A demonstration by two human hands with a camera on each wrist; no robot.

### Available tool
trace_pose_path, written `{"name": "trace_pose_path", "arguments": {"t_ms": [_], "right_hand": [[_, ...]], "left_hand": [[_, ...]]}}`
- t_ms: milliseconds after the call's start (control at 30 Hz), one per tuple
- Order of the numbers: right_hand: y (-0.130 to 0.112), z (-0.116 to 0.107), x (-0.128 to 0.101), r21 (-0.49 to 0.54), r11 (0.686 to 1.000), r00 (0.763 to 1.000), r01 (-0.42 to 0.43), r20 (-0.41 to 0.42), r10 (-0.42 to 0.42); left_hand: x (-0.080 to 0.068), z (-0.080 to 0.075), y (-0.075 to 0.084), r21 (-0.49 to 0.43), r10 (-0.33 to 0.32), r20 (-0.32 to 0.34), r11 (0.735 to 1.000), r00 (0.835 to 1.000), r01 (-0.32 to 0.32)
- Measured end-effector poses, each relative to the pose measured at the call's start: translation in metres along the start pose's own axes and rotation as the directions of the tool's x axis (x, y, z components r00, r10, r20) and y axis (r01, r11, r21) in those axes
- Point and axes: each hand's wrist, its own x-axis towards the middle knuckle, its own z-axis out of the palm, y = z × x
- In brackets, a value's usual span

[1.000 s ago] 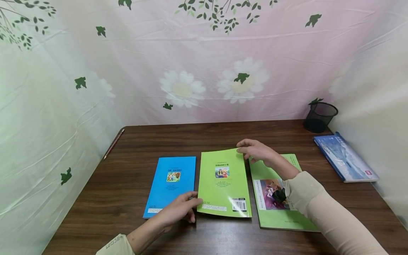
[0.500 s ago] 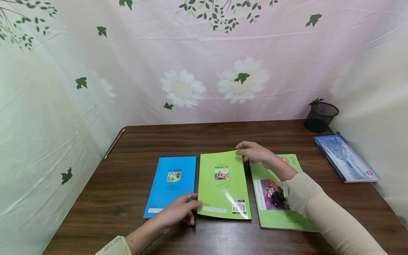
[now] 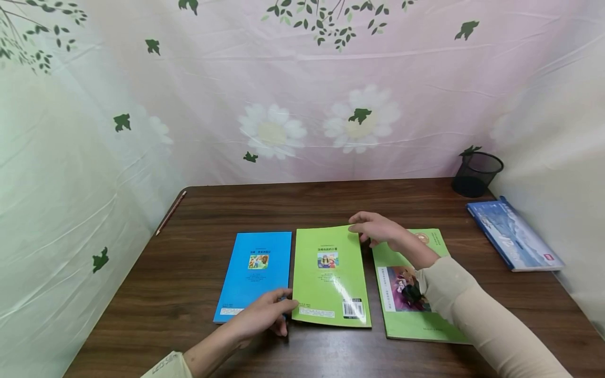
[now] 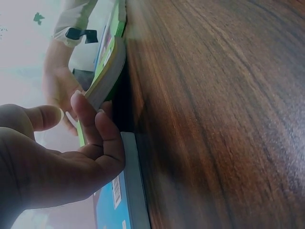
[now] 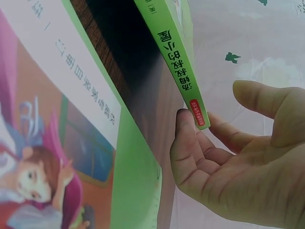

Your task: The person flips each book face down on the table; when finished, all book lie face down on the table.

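A thin light-green book (image 3: 328, 286) lies face-down in the middle, with a small picture and a barcode on its back. My left hand (image 3: 266, 313) holds its lower left edge, fingers partly under it. At the upper right corner, my right hand (image 3: 378, 229) has its fingers curled round the book; the right wrist view shows the spine (image 5: 178, 71) above a dark gap over the table. Left of it lies a blue book (image 3: 257, 275), partly behind my left hand. To the right, another green book (image 3: 425, 323) with a colourful picture lies under my right forearm.
A blue-and-white book (image 3: 515, 236) lies at the table's right side, below a black mesh pen holder (image 3: 476, 176). A pencil (image 3: 171, 212) lies along the left edge of the brown wooden table (image 3: 142, 310). Patterned cloth (image 3: 307, 79) hangs round the table.
The middle green book has come slightly nearer the front edge and a little left, its upper right corner lower, with my right hand following. My left hand stays nearly in place.
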Motion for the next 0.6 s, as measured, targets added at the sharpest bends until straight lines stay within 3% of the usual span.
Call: {"name": "trace_pose_path", "arguments": {"t_ms": [600], "right_hand": [[-0.0004, 0.0046, 0.0045, -0.030, 0.999, 1.000, 0.012, 0.021, -0.012]], "left_hand": [[-0.0023, -0.0021, -0.0043, 0.028, 0.012, 0.035, 1.000, 0.999, -0.013]]}}
